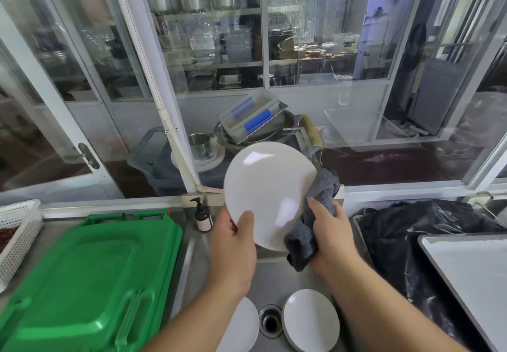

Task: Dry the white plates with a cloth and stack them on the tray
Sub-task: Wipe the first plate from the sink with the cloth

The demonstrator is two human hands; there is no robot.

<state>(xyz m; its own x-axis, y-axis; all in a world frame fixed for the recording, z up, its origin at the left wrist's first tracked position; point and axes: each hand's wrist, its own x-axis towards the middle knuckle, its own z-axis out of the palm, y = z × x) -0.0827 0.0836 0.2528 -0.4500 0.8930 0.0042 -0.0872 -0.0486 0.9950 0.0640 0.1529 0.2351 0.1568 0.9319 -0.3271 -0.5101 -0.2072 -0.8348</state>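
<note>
**Plate held up for drying over the sink**

Head view: the left hand point(233, 237) pinches a white plate point(270, 195) at its 7 o'clock rim, tilting it up so its face is reachable. The right hand point(327, 231) grips a grey cloth point(312, 220) against the 4 o'clock edge. More plates point(310, 318) wait below in the sink point(277, 275). The tray point(472, 269), at 4 o'clock, is bare.
</note>
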